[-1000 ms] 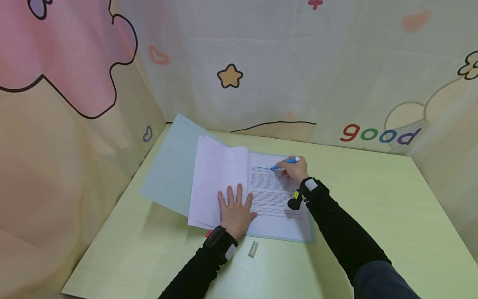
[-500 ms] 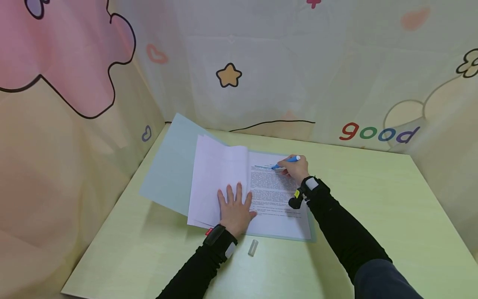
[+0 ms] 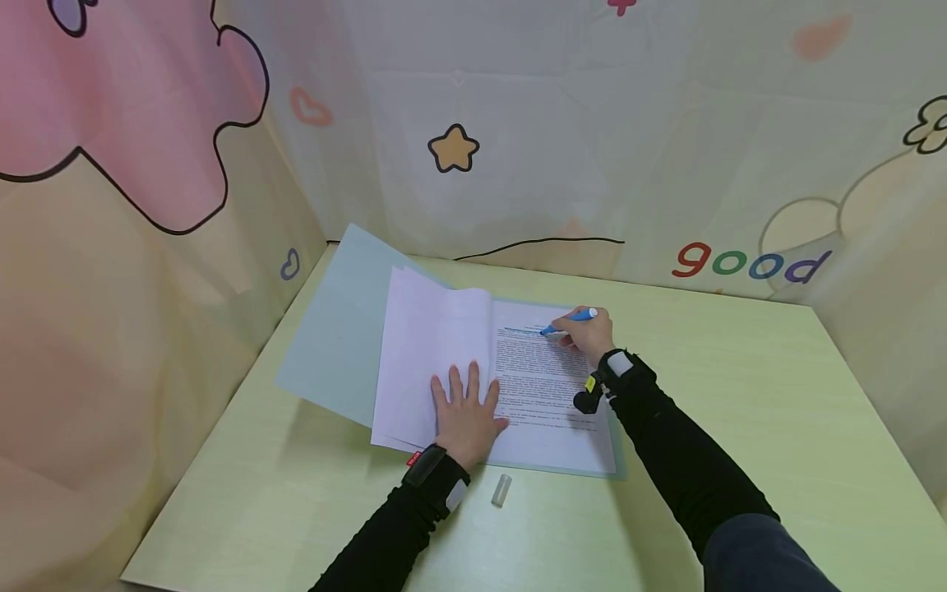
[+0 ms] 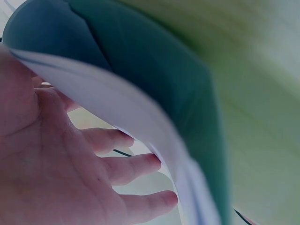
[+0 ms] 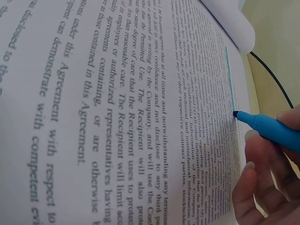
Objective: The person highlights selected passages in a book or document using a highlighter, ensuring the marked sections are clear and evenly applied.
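My right hand [image 3: 588, 333] pinches a blue highlighter [image 5: 276, 131], its dark tip touching the printed page [image 3: 547, 395] near the top lines. A blue stroke [image 5: 228, 70] runs along a line of text up to the tip in the right wrist view. With fingers spread and straight, my left hand [image 3: 468, 419] presses on the turned-over white sheets [image 3: 422, 345] beside the fold. In the left wrist view the left palm [image 4: 61, 154] faces the camera, with fingertips against the curved paper. The light blue folder cover [image 3: 333, 329] lies opened out to the left beneath the sheets.
A small translucent grey cap [image 3: 501, 491] lies on the pale green table [image 3: 740, 395] just below the folder's lower edge. Printed cloth curtains [image 3: 555, 148] rise behind the table and at both sides.
My right hand has slid the highlighter slightly to the right along the text line, and the blue stroke appears a little longer. The left hand stays in place.
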A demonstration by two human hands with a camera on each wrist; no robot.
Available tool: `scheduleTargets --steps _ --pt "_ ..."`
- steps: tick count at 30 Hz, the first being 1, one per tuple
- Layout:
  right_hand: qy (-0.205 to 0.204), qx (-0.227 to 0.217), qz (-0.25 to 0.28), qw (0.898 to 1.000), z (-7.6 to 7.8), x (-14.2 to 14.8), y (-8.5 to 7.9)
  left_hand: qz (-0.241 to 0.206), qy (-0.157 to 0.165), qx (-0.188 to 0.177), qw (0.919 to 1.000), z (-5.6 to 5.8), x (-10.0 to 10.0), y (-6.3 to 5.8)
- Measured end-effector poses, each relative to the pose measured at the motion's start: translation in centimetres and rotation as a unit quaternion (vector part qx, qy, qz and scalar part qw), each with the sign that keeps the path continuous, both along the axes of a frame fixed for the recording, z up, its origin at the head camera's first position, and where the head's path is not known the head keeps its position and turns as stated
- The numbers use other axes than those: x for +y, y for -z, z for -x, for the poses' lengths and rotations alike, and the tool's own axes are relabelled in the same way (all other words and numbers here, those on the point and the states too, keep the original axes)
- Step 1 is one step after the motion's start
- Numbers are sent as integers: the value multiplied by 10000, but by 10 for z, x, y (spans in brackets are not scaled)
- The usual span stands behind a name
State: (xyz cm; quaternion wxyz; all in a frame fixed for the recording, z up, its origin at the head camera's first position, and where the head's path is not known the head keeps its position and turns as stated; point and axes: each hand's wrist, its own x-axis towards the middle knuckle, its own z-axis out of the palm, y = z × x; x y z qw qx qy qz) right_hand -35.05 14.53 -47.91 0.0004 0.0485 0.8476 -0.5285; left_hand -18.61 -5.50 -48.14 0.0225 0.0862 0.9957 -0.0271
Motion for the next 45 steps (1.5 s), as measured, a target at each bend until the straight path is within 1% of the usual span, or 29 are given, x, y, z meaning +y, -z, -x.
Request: scheduleTargets --steps 14,21,30,40,45 --pt "78 -152 -53 9998 -2 2 -5 -15 -5 -21 10000 0 0 -2" --pt "47 -29 -141 9999 -2 4 -5 -113 -19 -30 9999 1 0 -1" --pt "91 12 -148 9998 -2 6 -4 -42 -10 -67 10000 -1 -1 -3" --pt "42 23 -262 9996 -4 8 -6 -15 -18 49 10000 -1 0 -3" --pt "119 -3 -218 9997 -5 8 -7 -14 -14 37 10000 -1 0 -2"
